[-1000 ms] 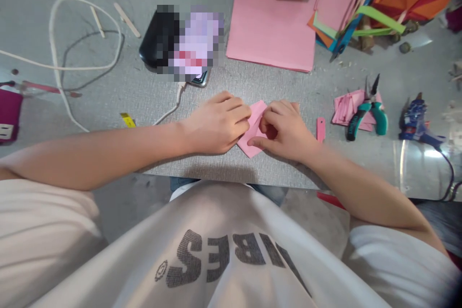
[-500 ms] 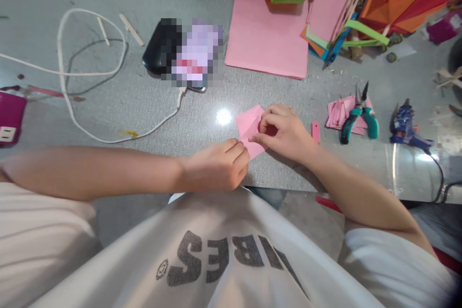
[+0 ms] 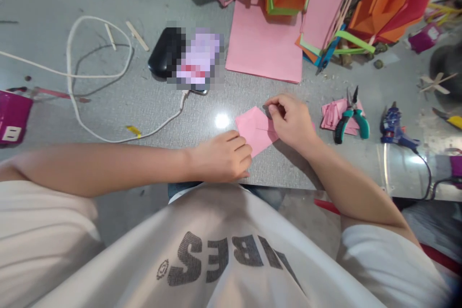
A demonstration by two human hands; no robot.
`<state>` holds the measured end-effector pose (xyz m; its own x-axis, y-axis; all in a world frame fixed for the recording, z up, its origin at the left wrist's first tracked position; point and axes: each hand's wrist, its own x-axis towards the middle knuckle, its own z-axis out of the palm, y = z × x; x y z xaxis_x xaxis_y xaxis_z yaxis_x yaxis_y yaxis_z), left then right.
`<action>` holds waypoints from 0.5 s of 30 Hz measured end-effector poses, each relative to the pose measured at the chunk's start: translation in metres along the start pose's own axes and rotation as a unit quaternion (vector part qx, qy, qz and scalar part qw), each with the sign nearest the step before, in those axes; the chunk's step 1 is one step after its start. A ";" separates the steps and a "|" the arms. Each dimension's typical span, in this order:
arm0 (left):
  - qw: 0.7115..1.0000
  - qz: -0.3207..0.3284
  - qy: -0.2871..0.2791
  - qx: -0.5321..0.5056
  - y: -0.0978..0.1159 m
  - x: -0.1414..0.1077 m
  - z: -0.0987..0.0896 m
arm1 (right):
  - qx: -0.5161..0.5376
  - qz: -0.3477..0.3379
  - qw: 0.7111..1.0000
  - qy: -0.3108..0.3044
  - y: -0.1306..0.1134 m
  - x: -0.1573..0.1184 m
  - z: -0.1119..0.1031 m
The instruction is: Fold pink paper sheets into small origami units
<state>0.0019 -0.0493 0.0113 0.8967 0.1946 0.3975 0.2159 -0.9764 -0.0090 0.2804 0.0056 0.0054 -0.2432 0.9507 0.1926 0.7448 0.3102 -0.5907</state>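
A small folded sheet of pink paper (image 3: 254, 130) lies on the grey table near its front edge, with a crease line across its right half. My left hand (image 3: 224, 156) has its fingers curled over the paper's lower left edge, holding it. Over the right end of the paper rests my right hand (image 3: 292, 122), covering that part. Its thumb and fingertips are drawn together just beyond the paper's upper right edge; what is between them, if anything, is hidden. A pink object (image 3: 313, 126) shows slightly behind the right hand.
To the right lie teal-handled pliers (image 3: 352, 118) on pink paper pieces (image 3: 328, 115), and a blue glue gun (image 3: 395, 127). Ahead are pink sheets (image 3: 263, 53) and folded orange paper (image 3: 390, 9). Left are a phone (image 3: 200, 57), black case (image 3: 166, 53) and white cable (image 3: 108, 77).
My right hand has drawn away from my left, to the right edge of the paper. The flap it pinched is now laid flatter, showing the crease. My left hand stays on the paper.
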 end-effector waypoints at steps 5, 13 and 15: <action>0.997 -0.072 0.018 -0.037 -0.018 -0.001 0.008 | 0.011 0.055 0.990 -0.126 0.007 -0.001 -0.040; 0.927 -0.356 -0.020 -0.118 -0.030 0.002 0.012 | -0.013 0.019 0.981 -0.195 0.006 -0.001 -0.043; 0.901 -0.416 -0.003 -0.126 -0.033 0.005 0.010 | -0.018 0.016 0.982 -0.189 0.007 -0.002 -0.039</action>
<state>0.0030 -0.0154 0.0041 0.4681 0.8681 0.1651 0.7203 -0.4830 0.4979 0.3105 0.0054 0.0318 -0.4278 0.8938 -0.1346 0.7758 0.2866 -0.5621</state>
